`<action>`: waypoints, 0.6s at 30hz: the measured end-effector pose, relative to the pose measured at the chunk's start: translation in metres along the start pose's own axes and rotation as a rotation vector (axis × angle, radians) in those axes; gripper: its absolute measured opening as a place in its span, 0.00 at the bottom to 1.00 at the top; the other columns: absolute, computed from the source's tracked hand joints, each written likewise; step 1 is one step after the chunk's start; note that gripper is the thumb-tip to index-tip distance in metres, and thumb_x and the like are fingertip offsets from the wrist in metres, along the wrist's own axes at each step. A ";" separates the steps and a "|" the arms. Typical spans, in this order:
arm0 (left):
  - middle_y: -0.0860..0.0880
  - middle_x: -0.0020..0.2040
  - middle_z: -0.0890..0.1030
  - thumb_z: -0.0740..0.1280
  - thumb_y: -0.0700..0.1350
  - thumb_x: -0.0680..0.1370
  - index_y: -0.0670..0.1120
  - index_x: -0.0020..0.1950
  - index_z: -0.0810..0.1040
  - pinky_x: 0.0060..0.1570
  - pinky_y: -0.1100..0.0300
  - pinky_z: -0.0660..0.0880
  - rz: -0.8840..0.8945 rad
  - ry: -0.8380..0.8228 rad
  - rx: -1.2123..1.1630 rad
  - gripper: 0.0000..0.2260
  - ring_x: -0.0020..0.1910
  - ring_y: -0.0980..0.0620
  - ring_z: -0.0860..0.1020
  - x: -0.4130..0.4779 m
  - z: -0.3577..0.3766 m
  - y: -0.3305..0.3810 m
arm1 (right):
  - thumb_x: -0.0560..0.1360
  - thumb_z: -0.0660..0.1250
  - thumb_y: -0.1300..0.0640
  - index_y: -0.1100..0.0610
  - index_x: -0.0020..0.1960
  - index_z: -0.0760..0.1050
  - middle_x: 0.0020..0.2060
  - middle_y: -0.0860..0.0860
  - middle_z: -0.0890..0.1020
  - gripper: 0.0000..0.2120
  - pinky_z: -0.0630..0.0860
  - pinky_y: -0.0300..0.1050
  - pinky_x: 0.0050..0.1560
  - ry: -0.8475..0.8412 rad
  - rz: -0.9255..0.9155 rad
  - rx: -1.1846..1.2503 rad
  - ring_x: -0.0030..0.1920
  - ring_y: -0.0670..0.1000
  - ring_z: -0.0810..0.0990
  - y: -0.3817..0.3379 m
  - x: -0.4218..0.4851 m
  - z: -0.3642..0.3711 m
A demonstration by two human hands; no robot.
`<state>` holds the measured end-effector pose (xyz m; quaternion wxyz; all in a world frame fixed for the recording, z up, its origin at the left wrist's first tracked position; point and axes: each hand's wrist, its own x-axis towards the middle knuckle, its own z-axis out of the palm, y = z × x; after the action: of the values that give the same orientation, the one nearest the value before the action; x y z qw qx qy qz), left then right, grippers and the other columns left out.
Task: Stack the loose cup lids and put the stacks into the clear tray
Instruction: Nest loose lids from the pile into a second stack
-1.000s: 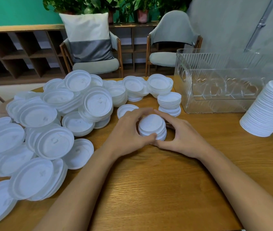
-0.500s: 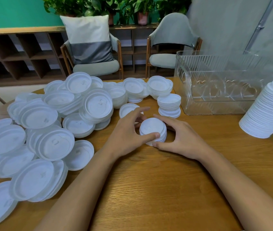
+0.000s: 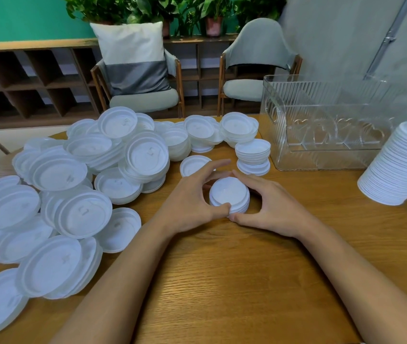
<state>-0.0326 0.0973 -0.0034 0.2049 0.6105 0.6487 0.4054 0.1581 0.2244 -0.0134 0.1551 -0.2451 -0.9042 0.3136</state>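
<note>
Head view: small stack [image 3: 229, 194] sits mid-table [image 3: 222, 281], with bare wood toward the near edge. Loose lids [image 3: 73, 182] crowd the left. Tray [image 3: 321, 125] stands far right, tall stack [image 3: 396, 165] at the right edge. Left hand [image 3: 192, 202] and right hand [image 3: 269, 207] cup the small stack, thumbs on its near rim, fingers curled behind.
</note>
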 end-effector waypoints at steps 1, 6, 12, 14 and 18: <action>0.61 0.68 0.80 0.80 0.44 0.72 0.61 0.78 0.68 0.67 0.71 0.70 0.003 0.007 -0.005 0.39 0.67 0.68 0.75 0.000 0.002 0.000 | 0.70 0.80 0.42 0.45 0.83 0.59 0.75 0.32 0.66 0.48 0.58 0.22 0.66 -0.003 0.000 -0.012 0.73 0.31 0.62 0.000 0.000 0.000; 0.60 0.68 0.81 0.81 0.53 0.73 0.58 0.78 0.70 0.68 0.70 0.70 0.031 0.055 0.020 0.36 0.69 0.68 0.74 0.002 0.009 -0.003 | 0.71 0.78 0.36 0.46 0.84 0.57 0.77 0.34 0.64 0.49 0.58 0.31 0.74 -0.015 0.021 -0.056 0.76 0.34 0.60 -0.002 -0.001 0.001; 0.59 0.64 0.82 0.82 0.57 0.70 0.57 0.76 0.72 0.69 0.63 0.74 -0.001 0.090 0.055 0.37 0.65 0.66 0.76 0.003 0.009 -0.008 | 0.69 0.75 0.31 0.44 0.84 0.55 0.81 0.37 0.61 0.51 0.57 0.47 0.80 -0.030 0.059 -0.088 0.80 0.39 0.55 -0.001 -0.003 0.001; 0.59 0.65 0.82 0.82 0.58 0.70 0.57 0.76 0.71 0.70 0.60 0.74 -0.009 0.076 0.069 0.37 0.66 0.66 0.76 0.004 0.008 -0.009 | 0.69 0.75 0.31 0.44 0.84 0.55 0.81 0.37 0.61 0.51 0.57 0.47 0.80 -0.032 0.063 -0.081 0.80 0.39 0.55 -0.002 -0.003 0.001; 0.59 0.67 0.80 0.79 0.62 0.72 0.58 0.76 0.71 0.70 0.56 0.74 0.017 0.041 0.109 0.36 0.68 0.64 0.76 0.001 0.009 -0.010 | 0.70 0.74 0.30 0.44 0.84 0.56 0.81 0.37 0.61 0.50 0.56 0.43 0.78 -0.019 0.062 -0.083 0.80 0.38 0.55 -0.002 -0.004 0.002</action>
<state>-0.0315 0.1018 -0.0161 0.1544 0.6179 0.6686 0.3838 0.1596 0.2200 -0.0142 0.1262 -0.2763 -0.9098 0.2829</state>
